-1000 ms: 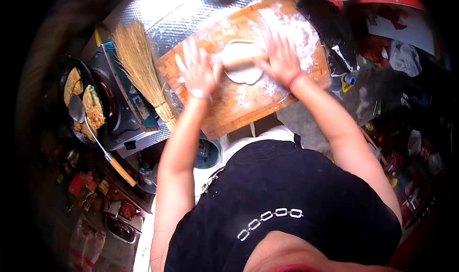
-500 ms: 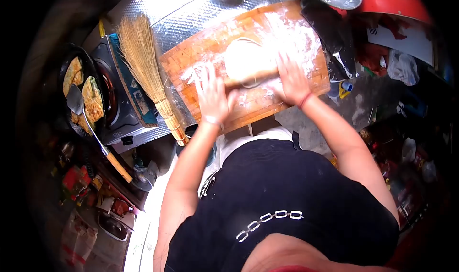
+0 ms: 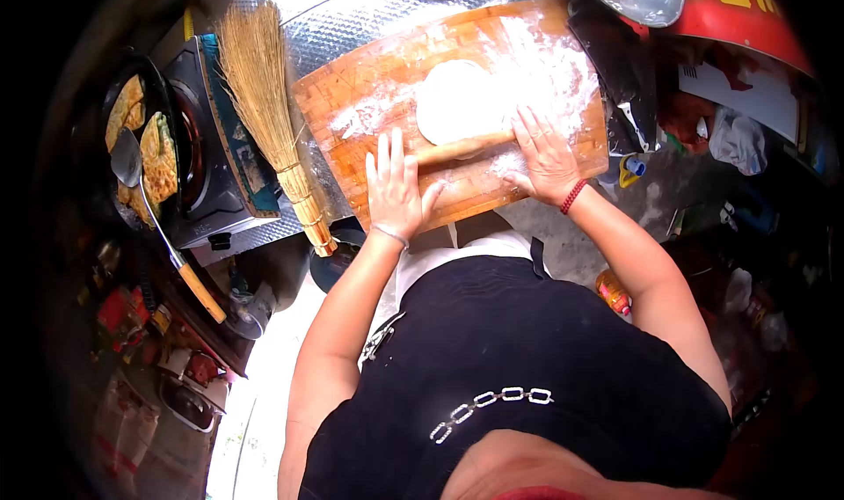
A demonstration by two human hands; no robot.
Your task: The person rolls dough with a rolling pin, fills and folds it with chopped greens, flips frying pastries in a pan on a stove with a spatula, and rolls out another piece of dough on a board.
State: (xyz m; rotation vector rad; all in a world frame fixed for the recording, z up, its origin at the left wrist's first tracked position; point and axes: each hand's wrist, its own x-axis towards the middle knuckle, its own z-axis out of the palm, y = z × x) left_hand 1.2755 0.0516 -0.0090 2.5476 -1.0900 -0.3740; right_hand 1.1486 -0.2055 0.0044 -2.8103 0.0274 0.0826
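On the floured wooden board (image 3: 352, 91) lies a round, flat sheet of dough (image 3: 457, 100), bright white under strong light. A wooden rolling pin (image 3: 466, 148) lies across the near edge of the dough. My left hand (image 3: 394, 188) rests flat at the pin's left end, fingers stretched out and thumb apart. At the right end, my right hand (image 3: 547, 159) lies over the pin with its fingers extended. Neither hand is wrapped round the pin. The pin's two ends are partly hidden by the hands.
A straw broom (image 3: 264, 87) lies along the board's left side. Beyond it, a black pan (image 3: 180, 139) holds browned flatbreads (image 3: 158, 161) and a spatula (image 3: 180, 267) on a stove. At upper right are a metal bowl (image 3: 655, 3) and a knife (image 3: 631, 124).
Both hands and the rolling pin have come slightly nearer my body, and more of the dough's round outline shows. The hands and pin, blurred before, are now sharper.
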